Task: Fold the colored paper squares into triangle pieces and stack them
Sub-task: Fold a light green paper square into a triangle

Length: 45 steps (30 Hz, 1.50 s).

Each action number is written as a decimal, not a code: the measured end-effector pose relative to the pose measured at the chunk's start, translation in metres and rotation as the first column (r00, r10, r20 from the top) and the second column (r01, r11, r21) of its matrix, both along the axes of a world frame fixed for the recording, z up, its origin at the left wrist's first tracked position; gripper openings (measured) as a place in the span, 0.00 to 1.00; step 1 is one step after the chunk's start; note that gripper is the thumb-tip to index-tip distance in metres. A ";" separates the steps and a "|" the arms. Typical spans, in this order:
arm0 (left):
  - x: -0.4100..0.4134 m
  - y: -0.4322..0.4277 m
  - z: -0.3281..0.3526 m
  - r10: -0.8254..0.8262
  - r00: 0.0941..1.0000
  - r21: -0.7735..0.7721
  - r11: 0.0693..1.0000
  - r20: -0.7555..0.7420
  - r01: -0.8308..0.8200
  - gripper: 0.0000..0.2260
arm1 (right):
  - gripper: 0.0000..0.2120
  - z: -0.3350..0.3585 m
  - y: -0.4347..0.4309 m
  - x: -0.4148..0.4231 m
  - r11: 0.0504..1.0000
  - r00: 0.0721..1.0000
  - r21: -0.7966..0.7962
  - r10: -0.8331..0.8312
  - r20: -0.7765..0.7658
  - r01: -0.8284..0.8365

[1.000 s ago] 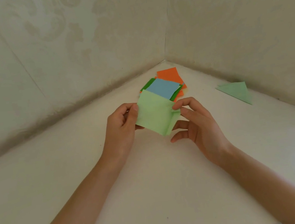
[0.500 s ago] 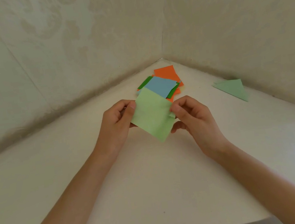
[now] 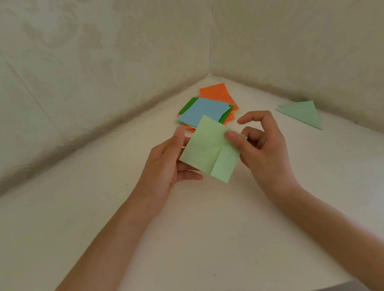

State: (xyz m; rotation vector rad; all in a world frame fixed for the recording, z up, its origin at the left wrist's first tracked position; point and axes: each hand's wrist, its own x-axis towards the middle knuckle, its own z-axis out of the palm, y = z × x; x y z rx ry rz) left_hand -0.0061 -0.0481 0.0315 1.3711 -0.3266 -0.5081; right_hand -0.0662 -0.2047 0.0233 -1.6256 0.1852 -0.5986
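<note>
The light green square (image 3: 208, 149) was held in the air just above the white table (image 3: 198, 230), turned corner-up like a diamond, with faint crease lines running across its face. The left hand (image 3: 169, 165) held its 9 o'clock corner: the thumb (image 3: 180, 133) lay along the upper left edge, and the other fingers were tucked under the sheet, their tips showing below it. The right hand (image 3: 264, 146) pinched the 3 o'clock corner with its thumb (image 3: 232, 137) pressed on top. Its forefinger arched up clear of the paper, and the remaining fingers were loosely curled behind it, though what they touched could not be seen.

At 12 o'clock from the sheet, in the table's corner, lay the pile of squares (image 3: 206, 112), blue on top with orange and dark green edges showing from under it. At 2 o'clock, near the wall, rested a folded triangle (image 3: 303, 113) of the same pale green.

The paper looked very light and thin. It seemed stiff enough to keep flat when held at two corners, but likely to buckle or crumple under a hard squeeze. Opposite corners appeared the best places to hold it, pinched lightly, so that one could be brought onto the other before the fold was pressed flat against the table.
</note>
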 end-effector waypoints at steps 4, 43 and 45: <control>0.001 0.002 0.000 -0.145 0.986 -0.036 0.989 -0.078 0.143 0.10 | 0.07 0.000 0.001 -0.001 0.998 0.999 -0.053 -0.032 0.027 0.034; 0.008 0.005 -0.005 -0.114 0.988 0.068 0.990 -0.109 0.121 0.13 | 0.07 0.000 -0.004 0.000 0.870 0.888 0.316 0.437 -0.142 -0.378; 0.008 0.005 -0.006 -0.075 0.994 0.103 0.991 -0.079 0.083 0.12 | 0.13 0.002 -0.003 0.001 0.838 0.884 0.408 0.448 -0.132 -0.364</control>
